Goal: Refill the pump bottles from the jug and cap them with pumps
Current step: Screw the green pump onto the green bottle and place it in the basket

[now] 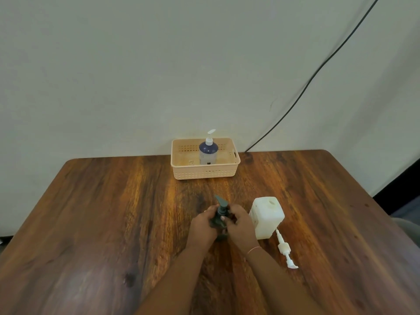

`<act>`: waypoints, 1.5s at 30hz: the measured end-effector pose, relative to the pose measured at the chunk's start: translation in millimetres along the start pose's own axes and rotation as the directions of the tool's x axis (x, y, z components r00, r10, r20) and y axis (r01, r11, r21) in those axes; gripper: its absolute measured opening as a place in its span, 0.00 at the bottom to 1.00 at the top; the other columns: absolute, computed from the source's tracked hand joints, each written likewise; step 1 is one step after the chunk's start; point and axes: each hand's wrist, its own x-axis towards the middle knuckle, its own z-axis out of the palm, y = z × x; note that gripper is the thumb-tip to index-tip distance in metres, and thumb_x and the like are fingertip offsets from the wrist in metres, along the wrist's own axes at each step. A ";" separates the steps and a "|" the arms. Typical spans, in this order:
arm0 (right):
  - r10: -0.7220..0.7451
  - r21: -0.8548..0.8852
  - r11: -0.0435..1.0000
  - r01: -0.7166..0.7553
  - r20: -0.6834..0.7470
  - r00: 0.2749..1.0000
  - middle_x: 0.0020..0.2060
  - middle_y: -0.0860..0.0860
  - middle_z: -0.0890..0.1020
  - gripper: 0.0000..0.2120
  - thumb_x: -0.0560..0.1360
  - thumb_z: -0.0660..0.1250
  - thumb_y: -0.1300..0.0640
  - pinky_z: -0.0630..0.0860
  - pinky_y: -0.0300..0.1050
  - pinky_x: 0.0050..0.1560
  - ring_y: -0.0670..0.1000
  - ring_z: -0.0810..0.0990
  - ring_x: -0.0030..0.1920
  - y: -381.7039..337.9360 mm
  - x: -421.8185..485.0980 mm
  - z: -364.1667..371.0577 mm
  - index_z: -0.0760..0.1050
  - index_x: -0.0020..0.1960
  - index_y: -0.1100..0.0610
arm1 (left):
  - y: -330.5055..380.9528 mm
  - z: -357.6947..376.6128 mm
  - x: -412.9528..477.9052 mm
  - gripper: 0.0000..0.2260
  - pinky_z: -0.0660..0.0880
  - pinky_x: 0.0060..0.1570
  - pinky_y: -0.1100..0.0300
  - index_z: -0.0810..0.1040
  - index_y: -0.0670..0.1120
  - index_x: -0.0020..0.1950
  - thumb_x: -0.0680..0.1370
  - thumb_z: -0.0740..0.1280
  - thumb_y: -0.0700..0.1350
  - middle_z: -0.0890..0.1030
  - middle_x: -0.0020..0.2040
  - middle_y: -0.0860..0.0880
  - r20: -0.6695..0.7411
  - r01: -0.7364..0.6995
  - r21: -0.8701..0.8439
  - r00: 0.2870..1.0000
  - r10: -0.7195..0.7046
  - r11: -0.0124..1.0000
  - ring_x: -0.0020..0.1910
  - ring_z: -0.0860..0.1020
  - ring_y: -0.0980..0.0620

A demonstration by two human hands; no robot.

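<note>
- Step in hand: the dark pump (221,204) stands on the dark bottle (217,221) at lower centre of the frame. This looks like twisting the collar; whether on or off cannot be told.
- Left hand (203,226): fingers curled round the bottle body, steadying it on the bench (113,212).
- Right hand (241,225): fingers closed at the pump's collar, it seems; the far fingers are hidden.
- Jug (267,218) stands just right of the right hand, its mouth uncapped. A white pump (285,248) lies loose beside it, toward the lower right.
- 1 blue bottle (208,153), capped, stands in the basket (204,175) at the bench's far edge, upper centre.
- Next move likely calls for a firm hold below while the collar turns, with the spout kept clear of the jug.
- Room: wide bare bench to the left; the right is tighter, and a right elbow swing could knock the jug or sweep the white pump. All edges are well away.
</note>
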 end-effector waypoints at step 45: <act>0.042 0.286 0.958 -0.028 -0.044 0.998 0.45 0.54 0.82 0.10 0.70 0.71 0.59 0.71 0.39 0.44 0.51 0.78 0.45 -123.0 135.2 24.9 0.79 0.50 0.59 | 36.2 -113.0 128.0 0.16 0.77 0.57 0.49 0.76 0.45 0.60 0.74 0.66 0.35 0.82 0.52 0.46 -0.192 0.052 -0.259 0.976 -0.104 0.964 0.52 0.79 0.50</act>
